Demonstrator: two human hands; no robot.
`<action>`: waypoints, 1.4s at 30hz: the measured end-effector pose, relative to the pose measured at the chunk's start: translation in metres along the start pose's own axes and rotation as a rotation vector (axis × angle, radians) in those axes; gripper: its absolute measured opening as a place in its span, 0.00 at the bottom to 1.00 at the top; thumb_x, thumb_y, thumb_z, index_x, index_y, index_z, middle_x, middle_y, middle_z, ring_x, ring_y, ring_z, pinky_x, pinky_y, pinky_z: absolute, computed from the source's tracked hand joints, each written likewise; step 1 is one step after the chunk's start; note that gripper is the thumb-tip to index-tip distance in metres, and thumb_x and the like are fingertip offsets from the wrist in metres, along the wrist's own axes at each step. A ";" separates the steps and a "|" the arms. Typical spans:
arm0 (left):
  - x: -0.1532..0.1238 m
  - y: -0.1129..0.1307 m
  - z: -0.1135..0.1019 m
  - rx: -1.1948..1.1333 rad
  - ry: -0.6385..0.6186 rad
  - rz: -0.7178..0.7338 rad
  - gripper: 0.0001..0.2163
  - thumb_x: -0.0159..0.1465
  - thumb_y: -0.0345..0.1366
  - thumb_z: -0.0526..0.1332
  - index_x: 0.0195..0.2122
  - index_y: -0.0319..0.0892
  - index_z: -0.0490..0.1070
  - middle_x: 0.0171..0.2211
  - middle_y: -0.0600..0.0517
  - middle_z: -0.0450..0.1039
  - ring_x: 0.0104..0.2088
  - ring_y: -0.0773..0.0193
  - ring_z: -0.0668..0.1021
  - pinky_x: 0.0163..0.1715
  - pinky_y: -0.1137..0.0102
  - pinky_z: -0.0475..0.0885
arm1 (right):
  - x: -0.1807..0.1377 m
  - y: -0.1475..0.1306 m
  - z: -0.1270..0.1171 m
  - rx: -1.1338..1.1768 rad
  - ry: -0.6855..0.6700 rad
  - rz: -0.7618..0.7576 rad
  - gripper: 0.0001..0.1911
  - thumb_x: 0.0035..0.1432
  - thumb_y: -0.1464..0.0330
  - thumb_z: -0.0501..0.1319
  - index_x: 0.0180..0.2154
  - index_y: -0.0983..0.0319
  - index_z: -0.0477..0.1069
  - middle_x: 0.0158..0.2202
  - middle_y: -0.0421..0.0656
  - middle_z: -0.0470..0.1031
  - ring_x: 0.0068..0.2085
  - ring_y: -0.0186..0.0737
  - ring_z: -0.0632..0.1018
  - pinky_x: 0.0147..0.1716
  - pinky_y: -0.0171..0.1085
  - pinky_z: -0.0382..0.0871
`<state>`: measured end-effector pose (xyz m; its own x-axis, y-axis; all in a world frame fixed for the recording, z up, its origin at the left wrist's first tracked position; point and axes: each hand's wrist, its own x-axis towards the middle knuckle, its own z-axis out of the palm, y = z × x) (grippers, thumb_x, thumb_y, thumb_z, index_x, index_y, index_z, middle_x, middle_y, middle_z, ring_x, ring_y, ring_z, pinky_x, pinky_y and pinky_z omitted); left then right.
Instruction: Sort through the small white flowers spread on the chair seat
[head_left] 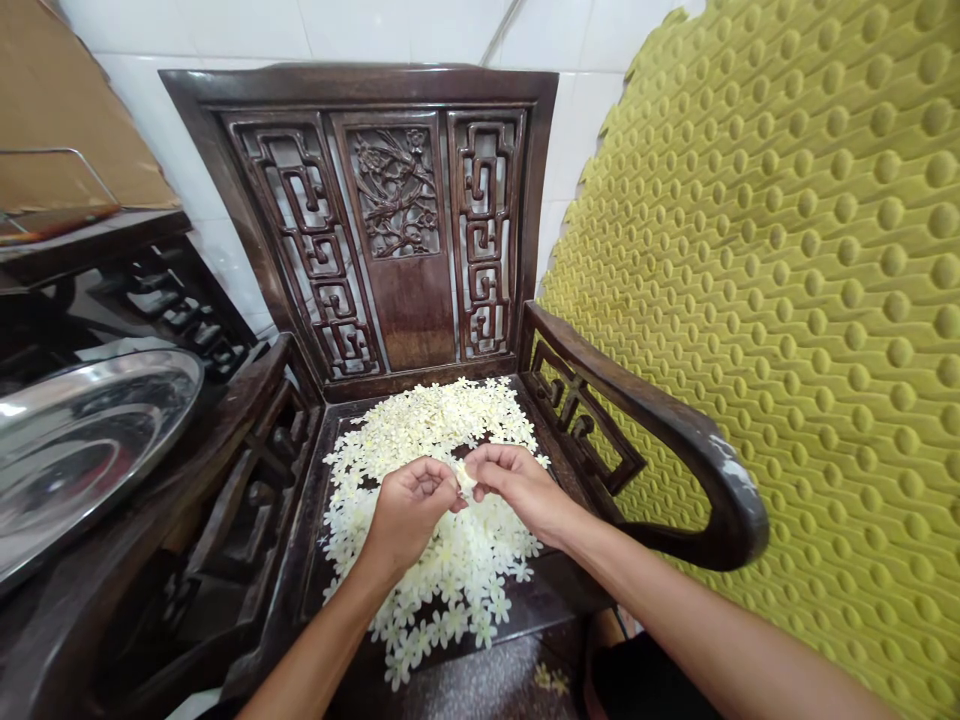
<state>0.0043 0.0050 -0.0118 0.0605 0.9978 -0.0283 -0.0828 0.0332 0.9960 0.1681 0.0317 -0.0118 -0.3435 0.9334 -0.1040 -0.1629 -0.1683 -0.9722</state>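
Over carved chair seat (311, 560), L hand (409, 510) & R hand (517, 485) together, pinching prob. a pale blossom (465, 478), half hidden, above white flower heap (420, 430).

A carved dark-wood chair seat (525, 600); small cream-white blossoms (442, 420) spread across it.

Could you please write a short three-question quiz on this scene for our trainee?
1. What lies heaped on the seat of the carved wooden armchair?
2. True or false: the left hand is nearer the steel tray than the right hand is.
3. Does the dimpled yellow-green mat stand on the left or the right of the chair in this view?

Key: 1. Small cream-white flowers. 2. True. 3. Right.
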 end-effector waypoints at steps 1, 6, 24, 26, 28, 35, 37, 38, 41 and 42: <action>0.000 0.001 0.000 -0.003 0.008 -0.004 0.02 0.55 0.30 0.63 0.26 0.40 0.72 0.20 0.56 0.73 0.24 0.66 0.78 0.30 0.72 0.72 | 0.000 0.000 0.000 -0.008 -0.001 -0.001 0.08 0.51 0.65 0.66 0.30 0.64 0.76 0.25 0.39 0.73 0.26 0.32 0.72 0.29 0.34 0.65; 0.003 0.000 -0.001 -0.024 0.053 0.010 0.01 0.54 0.29 0.63 0.26 0.40 0.71 0.21 0.56 0.74 0.25 0.66 0.77 0.31 0.72 0.72 | -0.001 -0.001 0.001 -0.061 -0.017 -0.080 0.11 0.54 0.63 0.66 0.38 0.62 0.73 0.27 0.37 0.71 0.27 0.33 0.72 0.30 0.34 0.66; 0.002 -0.001 -0.002 -0.013 -0.002 0.083 0.03 0.57 0.29 0.62 0.27 0.40 0.70 0.23 0.54 0.74 0.27 0.66 0.77 0.34 0.70 0.72 | -0.004 -0.006 0.001 -0.110 -0.096 -0.183 0.11 0.58 0.60 0.64 0.33 0.62 0.72 0.27 0.39 0.74 0.30 0.36 0.75 0.34 0.37 0.69; 0.002 0.000 -0.002 -0.016 0.002 0.078 0.03 0.57 0.29 0.62 0.27 0.40 0.70 0.23 0.55 0.74 0.27 0.66 0.77 0.34 0.71 0.72 | -0.003 -0.006 -0.001 -0.127 -0.069 -0.173 0.12 0.59 0.60 0.64 0.32 0.62 0.72 0.25 0.38 0.73 0.29 0.36 0.75 0.33 0.36 0.69; 0.002 0.000 -0.002 -0.016 0.003 0.074 0.03 0.57 0.29 0.62 0.27 0.40 0.70 0.23 0.54 0.75 0.27 0.66 0.77 0.34 0.71 0.73 | -0.002 -0.005 -0.002 -0.156 -0.039 -0.169 0.12 0.59 0.60 0.63 0.31 0.62 0.72 0.24 0.38 0.72 0.29 0.35 0.75 0.33 0.36 0.68; 0.004 0.000 -0.006 -0.097 0.026 0.009 0.03 0.58 0.31 0.63 0.28 0.40 0.71 0.24 0.52 0.77 0.30 0.63 0.79 0.38 0.67 0.74 | 0.002 -0.002 -0.004 -0.141 0.046 -0.182 0.12 0.59 0.60 0.61 0.29 0.62 0.69 0.23 0.36 0.70 0.26 0.33 0.73 0.31 0.35 0.66; 0.005 -0.002 -0.007 -0.167 0.038 -0.022 0.04 0.57 0.32 0.64 0.29 0.40 0.70 0.23 0.53 0.76 0.29 0.62 0.80 0.39 0.66 0.74 | 0.003 -0.003 -0.004 -0.129 0.069 -0.202 0.13 0.59 0.60 0.61 0.29 0.62 0.69 0.24 0.36 0.70 0.25 0.33 0.72 0.30 0.34 0.65; 0.006 -0.003 -0.008 -0.195 0.042 -0.037 0.04 0.56 0.33 0.65 0.29 0.40 0.71 0.23 0.54 0.75 0.28 0.62 0.80 0.39 0.65 0.75 | 0.003 -0.003 -0.004 -0.128 0.076 -0.211 0.13 0.59 0.60 0.62 0.29 0.62 0.69 0.24 0.36 0.70 0.25 0.33 0.72 0.30 0.34 0.65; 0.007 -0.006 -0.009 -0.189 0.073 -0.075 0.05 0.56 0.33 0.66 0.31 0.39 0.71 0.24 0.55 0.74 0.27 0.64 0.79 0.37 0.66 0.75 | 0.002 -0.005 -0.004 -0.141 0.096 -0.228 0.14 0.59 0.58 0.62 0.30 0.63 0.69 0.24 0.37 0.70 0.25 0.33 0.71 0.30 0.34 0.65; 0.007 -0.006 -0.009 -0.163 0.097 -0.082 0.06 0.55 0.34 0.66 0.32 0.39 0.72 0.26 0.54 0.74 0.27 0.65 0.78 0.36 0.67 0.75 | 0.002 -0.005 -0.004 -0.149 0.103 -0.232 0.14 0.59 0.58 0.62 0.30 0.63 0.69 0.24 0.37 0.70 0.25 0.33 0.71 0.30 0.34 0.64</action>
<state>-0.0041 0.0125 -0.0188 -0.0221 0.9920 -0.1246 -0.2419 0.1156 0.9634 0.1721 0.0358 -0.0076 -0.2157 0.9701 0.1113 -0.0861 0.0947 -0.9918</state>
